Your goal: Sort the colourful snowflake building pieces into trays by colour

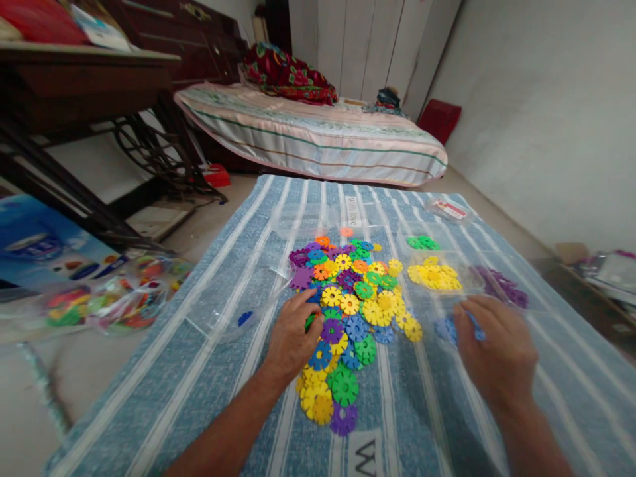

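Note:
A heap of colourful plastic snowflake discs point(348, 305) lies on a blue striped cloth point(209, 358). My left hand point(291, 338) rests on the heap's left edge, fingers curled on a green disc. My right hand point(494, 351) is to the right of the heap, its fingertips on a small group of blue discs point(444, 329); whether it grips one I cannot tell. Sorted groups lie beyond it: yellow discs point(434, 275), green discs point(422, 242) and purple discs point(501, 285).
Clear plastic containers point(233, 311) lie on the cloth, one with a single blue disc. Bags of toys point(109, 301) sit on the floor at left. A dark table point(74, 79) stands at left, a mattress point(318, 136) behind, a wall at right.

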A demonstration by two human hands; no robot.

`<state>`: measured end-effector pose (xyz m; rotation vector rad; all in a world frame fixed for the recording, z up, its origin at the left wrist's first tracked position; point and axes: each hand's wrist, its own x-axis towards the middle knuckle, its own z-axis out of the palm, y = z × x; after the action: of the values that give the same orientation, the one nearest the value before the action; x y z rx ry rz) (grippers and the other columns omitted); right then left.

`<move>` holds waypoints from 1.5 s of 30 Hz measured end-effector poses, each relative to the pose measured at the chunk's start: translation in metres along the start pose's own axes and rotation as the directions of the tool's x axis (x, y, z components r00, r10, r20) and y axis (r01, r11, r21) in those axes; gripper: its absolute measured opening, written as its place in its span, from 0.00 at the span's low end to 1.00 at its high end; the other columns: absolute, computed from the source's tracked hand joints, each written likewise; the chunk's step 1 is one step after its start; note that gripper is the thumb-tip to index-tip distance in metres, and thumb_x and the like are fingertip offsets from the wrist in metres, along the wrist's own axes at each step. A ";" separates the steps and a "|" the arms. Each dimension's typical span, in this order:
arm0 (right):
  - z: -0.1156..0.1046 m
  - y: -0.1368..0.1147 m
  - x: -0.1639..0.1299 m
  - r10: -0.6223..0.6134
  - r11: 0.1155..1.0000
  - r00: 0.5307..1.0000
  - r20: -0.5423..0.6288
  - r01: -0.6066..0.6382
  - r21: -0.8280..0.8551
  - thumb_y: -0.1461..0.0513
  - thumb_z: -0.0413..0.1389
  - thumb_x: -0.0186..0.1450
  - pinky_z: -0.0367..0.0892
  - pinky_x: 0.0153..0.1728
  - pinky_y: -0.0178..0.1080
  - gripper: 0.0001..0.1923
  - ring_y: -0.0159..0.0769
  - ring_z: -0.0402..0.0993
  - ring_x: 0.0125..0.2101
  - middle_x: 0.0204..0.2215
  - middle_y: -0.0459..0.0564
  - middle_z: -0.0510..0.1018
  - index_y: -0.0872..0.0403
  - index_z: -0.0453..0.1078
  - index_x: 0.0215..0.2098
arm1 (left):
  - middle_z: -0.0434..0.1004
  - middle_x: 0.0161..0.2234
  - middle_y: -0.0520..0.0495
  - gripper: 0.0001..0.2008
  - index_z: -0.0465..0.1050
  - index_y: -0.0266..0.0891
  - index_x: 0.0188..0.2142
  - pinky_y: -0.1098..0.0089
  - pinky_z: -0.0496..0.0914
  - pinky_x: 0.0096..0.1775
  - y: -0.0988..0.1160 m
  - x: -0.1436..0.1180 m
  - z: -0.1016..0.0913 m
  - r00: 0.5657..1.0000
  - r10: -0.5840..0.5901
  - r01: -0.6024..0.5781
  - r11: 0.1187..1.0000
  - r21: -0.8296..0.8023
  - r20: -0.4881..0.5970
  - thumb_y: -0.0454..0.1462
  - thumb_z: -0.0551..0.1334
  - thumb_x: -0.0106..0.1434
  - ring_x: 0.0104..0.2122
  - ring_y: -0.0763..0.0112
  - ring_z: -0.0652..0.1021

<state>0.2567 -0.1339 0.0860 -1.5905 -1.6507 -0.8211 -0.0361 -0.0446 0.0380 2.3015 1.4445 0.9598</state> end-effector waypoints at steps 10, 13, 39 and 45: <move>0.038 -0.108 -0.019 -0.152 0.942 0.882 0.445 -0.007 0.336 0.63 0.57 0.61 0.65 0.49 0.55 0.09 0.51 0.63 0.54 0.47 0.60 0.73 0.56 0.70 0.40 | 0.73 0.51 0.42 0.08 0.72 0.40 0.31 0.56 0.67 0.52 0.000 -0.002 0.000 1.000 0.014 -0.014 1.000 0.001 0.011 0.35 0.55 0.61 0.51 0.61 0.72; 0.043 -0.112 -0.020 -0.153 0.950 0.864 0.480 -0.005 0.311 0.64 0.55 0.61 0.64 0.49 0.55 0.07 0.51 0.62 0.55 0.47 0.60 0.73 0.56 0.71 0.38 | 0.73 0.51 0.42 0.08 0.72 0.40 0.31 0.56 0.67 0.52 0.000 -0.002 -0.001 1.000 0.021 -0.021 1.000 -0.004 0.008 0.35 0.55 0.60 0.51 0.61 0.72; 0.005 -0.035 -0.014 0.020 0.997 0.998 0.067 -0.025 0.072 0.64 0.56 0.62 0.67 0.45 0.50 0.05 0.44 0.73 0.42 0.38 0.56 0.76 0.56 0.70 0.37 | 0.73 0.51 0.41 0.08 0.73 0.39 0.30 0.56 0.67 0.52 0.001 -0.003 0.000 1.000 0.000 0.000 1.000 -0.004 0.020 0.34 0.55 0.60 0.51 0.60 0.72; 0.035 -0.131 -0.013 -0.072 0.951 0.936 0.344 -0.040 0.306 0.60 0.56 0.62 0.62 0.50 0.54 0.08 0.51 0.63 0.53 0.45 0.59 0.73 0.56 0.71 0.36 | 0.73 0.50 0.40 0.06 0.73 0.39 0.31 0.55 0.67 0.52 -0.001 -0.004 0.001 1.000 0.026 -0.026 1.000 -0.003 -0.002 0.34 0.57 0.59 0.51 0.59 0.72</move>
<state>0.1242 -0.1186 0.0585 -1.5608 -1.9337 -0.2671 -0.0369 -0.0479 0.0350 2.3232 1.4163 0.9710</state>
